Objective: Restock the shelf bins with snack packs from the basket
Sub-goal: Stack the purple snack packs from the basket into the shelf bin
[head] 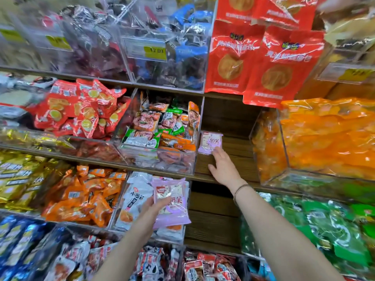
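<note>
My right hand (222, 168) reaches onto the bare wooden shelf (239, 159) in the gap between the clear bin of mixed green and orange packs (160, 138) and the bin of orange packs (324, 138), its fingertips touching the lower corner of a pale purple snack pack (210, 142) that stands upright against the mixed bin's side wall; I cannot tell whether those fingers pinch it or merely rest on it. My left hand (154, 205) is closed around a second purple pack (172, 203), holding it in front of the bin of white packs (138, 201) one shelf lower.
</note>
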Motion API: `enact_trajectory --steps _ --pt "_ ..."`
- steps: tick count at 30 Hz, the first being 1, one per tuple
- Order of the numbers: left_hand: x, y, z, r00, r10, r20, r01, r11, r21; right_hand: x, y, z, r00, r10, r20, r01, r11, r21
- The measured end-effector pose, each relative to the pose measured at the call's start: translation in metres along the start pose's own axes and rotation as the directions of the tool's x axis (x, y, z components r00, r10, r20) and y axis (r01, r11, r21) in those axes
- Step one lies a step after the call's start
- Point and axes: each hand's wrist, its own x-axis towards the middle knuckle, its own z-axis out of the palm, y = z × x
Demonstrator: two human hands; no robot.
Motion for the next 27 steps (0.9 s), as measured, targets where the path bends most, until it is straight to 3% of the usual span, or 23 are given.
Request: enact_trajectory --steps 7,10,12,14,16,18,19,21,27 --pt "0.001 0.0 0.003 1.0 -0.004 -0.023 0.003 1.0 -0.021 0.033 0.008 -0.006 0.996 0.04 0.074 -0.04 0.999 0.002" --pt "-0.001 0.002 0.006 1.0 -0.001 -0.022 0.001 1.0 -0.008 0.01 -0.001 -0.011 0.987 0.03 -0.161 -0.004 0.987 0.16" --pt "-0.001 0.002 0.008 0.999 0.008 -0.052 -0.008 1.0 -0.001 -0.023 -0.019 -0.009 0.934 0.114 -0.338 0.012 0.937 0.35" --pt "-0.001 0.002 0.012 0.996 0.012 -0.088 -0.01 1.0 0.023 -0.063 -0.039 0.003 0.94 0.191 -0.282 -0.015 0.851 0.525" --pt "-0.001 0.002 0.015 0.992 0.026 -0.122 -0.017 0.997 0.075 -0.099 -0.06 0.02 0.981 0.19 -0.029 -0.134 0.784 0.606" --pt "-0.002 0.002 0.018 0.988 0.052 -0.144 -0.034 0.991 0.129 -0.121 -0.076 0.036 0.965 0.148 0.217 -0.254 0.729 0.635" --pt "-0.002 0.003 0.019 0.986 0.057 -0.16 -0.032 0.988 0.154 -0.127 -0.082 0.042 0.953 0.133 0.273 -0.287 0.685 0.67" --pt "-0.002 0.003 0.019 0.975 0.048 -0.215 -0.002 0.978 0.208 -0.13 -0.085 0.045 0.942 0.153 0.299 -0.331 0.567 0.754" --pt "0.003 -0.003 0.018 0.962 0.082 -0.26 -0.015 0.968 0.252 -0.143 -0.05 0.028 0.836 0.462 0.296 -0.368 0.073 0.927"
